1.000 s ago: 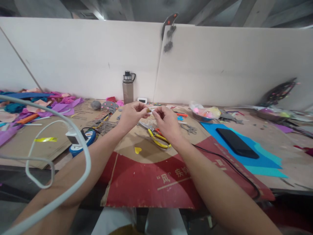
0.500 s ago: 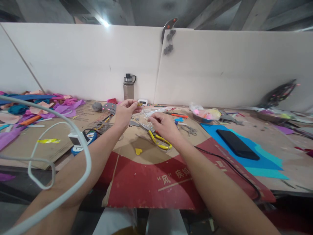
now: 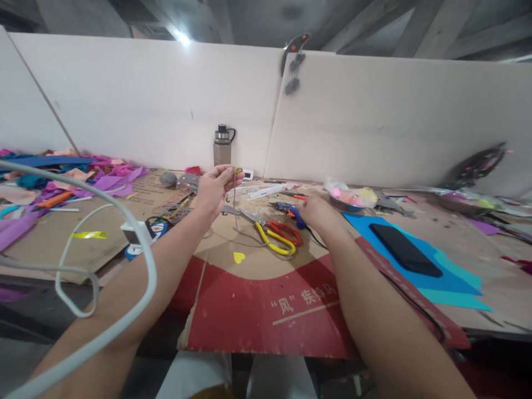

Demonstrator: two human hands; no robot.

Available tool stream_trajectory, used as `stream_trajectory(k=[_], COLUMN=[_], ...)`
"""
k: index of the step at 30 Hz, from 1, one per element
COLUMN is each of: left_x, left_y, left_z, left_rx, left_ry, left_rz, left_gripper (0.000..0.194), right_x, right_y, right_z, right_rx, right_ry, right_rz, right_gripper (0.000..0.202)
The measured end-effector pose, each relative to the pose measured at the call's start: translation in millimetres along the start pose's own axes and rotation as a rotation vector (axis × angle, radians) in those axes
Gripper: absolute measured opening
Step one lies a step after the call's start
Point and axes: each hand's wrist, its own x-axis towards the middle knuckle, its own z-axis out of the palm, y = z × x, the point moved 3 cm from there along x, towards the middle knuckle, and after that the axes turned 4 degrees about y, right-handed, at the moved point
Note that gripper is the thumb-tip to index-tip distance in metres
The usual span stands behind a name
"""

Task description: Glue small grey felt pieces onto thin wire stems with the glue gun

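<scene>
My left hand (image 3: pixel 216 185) is closed in a pinch on a small yellow piece (image 3: pixel 238 170). A thin grey cord (image 3: pixel 235 210) hangs from it and trails over the cardboard. My right hand (image 3: pixel 318 213) is closed at the back end of a blue glue gun (image 3: pixel 286 208), whose tip points left; the fingers are partly hidden. A black cable runs from the glue gun under my forearm. Between my hands lie scissors with yellow and red handles (image 3: pixel 275 239), blades partly opened. A yellow paper heart (image 3: pixel 239 257) lies nearer me on the cardboard (image 3: pixel 266 316).
A bottle (image 3: pixel 222 147) stands by the white partition. Right lie a black phone (image 3: pixel 405 249) on blue sheets and a bowl of colourful bits (image 3: pixel 353 197). Coloured scraps (image 3: pixel 95 172) lie left. A white cable (image 3: pixel 152 266) loops across the left foreground, beside a white plug (image 3: pixel 137 231).
My right hand has moved right, away from my left hand, to the glue gun. The grey cord now hangs down from my left hand, which stays raised.
</scene>
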Motion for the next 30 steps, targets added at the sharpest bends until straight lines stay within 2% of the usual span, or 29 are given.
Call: stream_trajectory(k=[3,8,13,17,18,20,22,23,26,30], left_x=[0,-4,-9,-7,-6,-4,-3,-3,-3,-3], left_y=[0,-6,-13,-15,-15,-16,-16,-16,-16,-15], left_z=[-0.5,0.9,3.5,0.4,-1.0,-3.7,-5.6,-6.2,-7.3,-7.0], left_rx=[0.007,0.073,0.15,0.165,0.172,0.175,0.162,0.152,0.122,0.094], left_ry=[-0.003,-0.046,-0.064,-0.053,-0.043,-0.018,0.004,0.013,0.051,0.095], left_rz=[0.022,0.017,-0.043,-0.051,-0.053,-0.064,-0.084,-0.095,-0.122,-0.146], left_gripper=[0.006,0.012,0.018,0.018,0.018,0.017,0.017,0.017,0.015,0.012], right_x=[2,5,7,7,6,0,-11,-17,-35,-45], right_y=[5,9,15,6,0,-16,-34,-43,-59,-64], right_z=[16,36,33,24,22,15,5,0,-13,-18], right_rx=[-0.002,0.124,0.306,0.5,0.593,0.86,1.118,1.169,1.135,0.959], right_ry=[-0.106,-0.119,-0.084,0.011,0.051,0.136,0.18,0.178,0.168,0.198], right_rz=[-0.031,0.039,0.14,0.161,0.142,0.056,-0.083,-0.153,-0.281,-0.373], right_gripper=[0.024,0.022,0.029,0.007,0.009,0.025,0.039,0.042,0.042,0.035])
